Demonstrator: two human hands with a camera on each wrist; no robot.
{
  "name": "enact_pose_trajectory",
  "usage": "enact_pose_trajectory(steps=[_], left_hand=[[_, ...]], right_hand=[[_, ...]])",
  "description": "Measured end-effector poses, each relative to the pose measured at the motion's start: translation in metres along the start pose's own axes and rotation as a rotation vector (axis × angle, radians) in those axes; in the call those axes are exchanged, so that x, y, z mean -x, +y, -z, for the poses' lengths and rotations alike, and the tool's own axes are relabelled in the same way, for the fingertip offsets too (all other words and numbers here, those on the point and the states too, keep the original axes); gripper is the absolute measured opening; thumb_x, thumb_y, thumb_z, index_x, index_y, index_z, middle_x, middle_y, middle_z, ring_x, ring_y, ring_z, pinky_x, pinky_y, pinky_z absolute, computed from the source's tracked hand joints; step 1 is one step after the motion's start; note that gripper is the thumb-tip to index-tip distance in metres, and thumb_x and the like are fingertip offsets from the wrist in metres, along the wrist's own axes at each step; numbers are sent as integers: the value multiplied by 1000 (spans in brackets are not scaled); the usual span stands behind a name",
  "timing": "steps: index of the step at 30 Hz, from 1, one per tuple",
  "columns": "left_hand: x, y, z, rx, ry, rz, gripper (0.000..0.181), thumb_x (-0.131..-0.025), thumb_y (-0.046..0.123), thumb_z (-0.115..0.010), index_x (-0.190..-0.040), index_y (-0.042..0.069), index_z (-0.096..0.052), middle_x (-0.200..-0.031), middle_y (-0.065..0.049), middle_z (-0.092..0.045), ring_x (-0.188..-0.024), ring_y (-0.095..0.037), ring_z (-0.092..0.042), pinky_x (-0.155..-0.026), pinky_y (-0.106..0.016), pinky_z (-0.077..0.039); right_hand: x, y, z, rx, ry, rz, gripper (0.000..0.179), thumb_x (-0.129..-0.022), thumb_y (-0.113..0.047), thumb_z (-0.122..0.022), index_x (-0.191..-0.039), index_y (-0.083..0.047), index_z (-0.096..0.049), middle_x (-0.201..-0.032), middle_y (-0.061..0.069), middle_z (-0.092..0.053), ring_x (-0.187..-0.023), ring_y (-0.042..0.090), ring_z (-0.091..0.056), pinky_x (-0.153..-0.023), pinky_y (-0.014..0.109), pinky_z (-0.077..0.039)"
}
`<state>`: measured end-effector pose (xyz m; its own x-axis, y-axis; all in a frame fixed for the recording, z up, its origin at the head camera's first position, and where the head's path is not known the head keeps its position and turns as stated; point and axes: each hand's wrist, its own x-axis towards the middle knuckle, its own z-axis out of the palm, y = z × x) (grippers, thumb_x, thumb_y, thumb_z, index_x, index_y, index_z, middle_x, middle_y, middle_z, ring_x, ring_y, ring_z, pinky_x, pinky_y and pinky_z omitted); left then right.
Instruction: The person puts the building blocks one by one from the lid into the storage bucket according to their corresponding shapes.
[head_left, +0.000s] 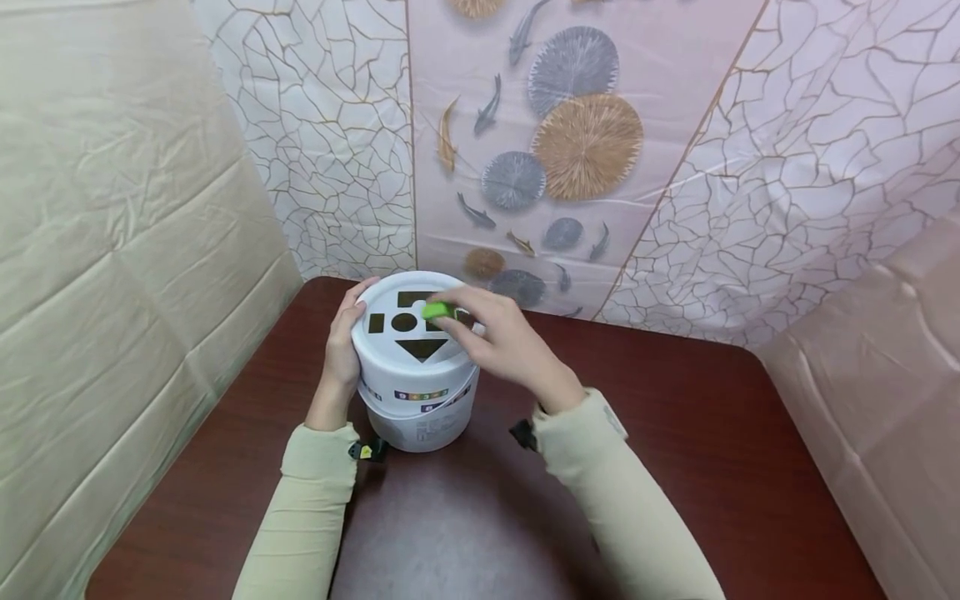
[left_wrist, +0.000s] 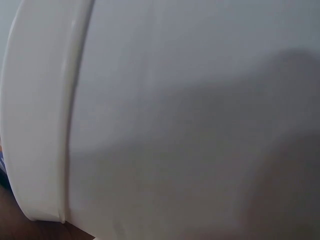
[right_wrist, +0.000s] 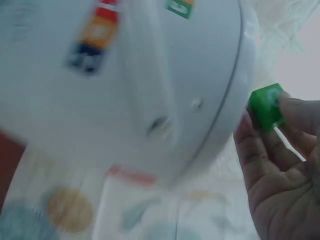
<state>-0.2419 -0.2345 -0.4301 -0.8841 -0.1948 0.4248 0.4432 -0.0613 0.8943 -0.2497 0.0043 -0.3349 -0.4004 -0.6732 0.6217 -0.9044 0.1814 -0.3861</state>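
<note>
A white bucket stands upright on the table, topped by a white lid with cutouts of several shapes, among them a circle and a triangle. My left hand rests against the left side of the lid and bucket, thumb near the lid's edge. Between thumb and fingers, my right hand pinches a small green block over the right part of the lid. The left wrist view is filled by the bucket's white wall, with shadows on it.
The dark red-brown table extends around the bucket. A patterned cloth with fish and round motifs hangs behind it, and beige padded panels flank the sides. The bucket's handle hangs down across its front.
</note>
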Motion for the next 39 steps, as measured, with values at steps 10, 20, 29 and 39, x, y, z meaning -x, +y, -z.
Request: enact_pose_trajectory(steps=[10,20,29,39], left_hand=[[2,-1,-8,5,-56,-2,52,-103,22,-25,-150,10,-43,-151,-6,-43,-134,-20,-42,-111,-38,-29],[1,2,-4,17,-55,-14,51,-103,22,-25,-149,10,-45,-149,-7,-44,-132,-20,-44,-108,-35,-33],[2,1,1,26,-49,-15,52,-102,19,-25,-150,8,-43,-147,-5,-46,-129,-19,-46,-106,-34,-35],[2,3,2,-9,-29,-12,51,-104,25,-27,-149,8,-44,-148,-4,-47,-131,-18,-45,-108,-35,-33]], right_hand=[[-56,24,-48,136,-235,9,25,-100,-12,-63,-124,-5,-66,-117,6,-69,-108,15,-63,-93,24,-46],[-54,25,-54,126,-184,156,29,-97,0,-64,-125,-5,-69,-120,8,-67,-115,18,-62,-98,20,-44],[-56,25,-59,99,-190,185,26,-96,-3,-66,-122,-4,-70,-117,8,-66,-111,17,-61,-98,21,-43],[-57,23,-58,88,-180,194,28,-93,5,-64,-119,-5,-70,-117,6,-68,-110,15,-62,-98,21,-44]])
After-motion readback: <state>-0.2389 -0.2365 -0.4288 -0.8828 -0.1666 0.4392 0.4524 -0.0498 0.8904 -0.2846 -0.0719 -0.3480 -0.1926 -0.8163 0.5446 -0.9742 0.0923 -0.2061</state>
